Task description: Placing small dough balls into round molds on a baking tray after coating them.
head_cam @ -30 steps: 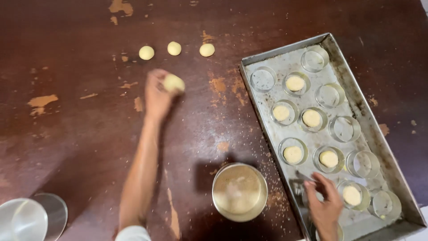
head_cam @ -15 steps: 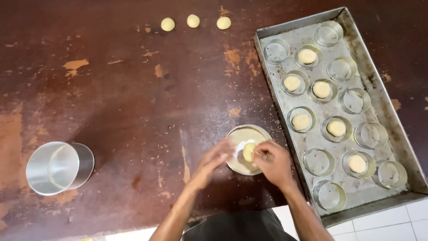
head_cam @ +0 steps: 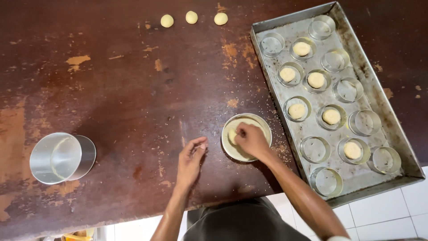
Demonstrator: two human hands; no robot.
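Here the right hand point(head_cam: 252, 139) reaches into a small round metal bowl point(head_cam: 263, 127) at about five o'clock of the bench point(head_cam: 125, 98), its grip pinched on a pale, soft dough ball point(head_cam: 232, 135) lying against the bowl's left inner wall. The left hand point(head_cam: 191, 159) rests on the bench just beside the bowl, at its nine o'clock, fingers loosely curled and holding nothing. The bench is dark brown wood, worn, with pale scuffed patches and scattered crumbs. At three o'clock lies a long rectangular metal tray point(head_cam: 383, 111), dull and floury, set at a slant with one corner past the bench's near edge; it carries shallow round metal moulds, several filled with flattened dough. Three more smooth dough balls point(head_cam: 191, 17) sit in a row at twelve o'clock, well apart from the hands. A shiny cylindrical metal tin point(head_cam: 62, 157) lies on its side at eight o'clock. Between tin, bowl and the far dough the wood lies open.
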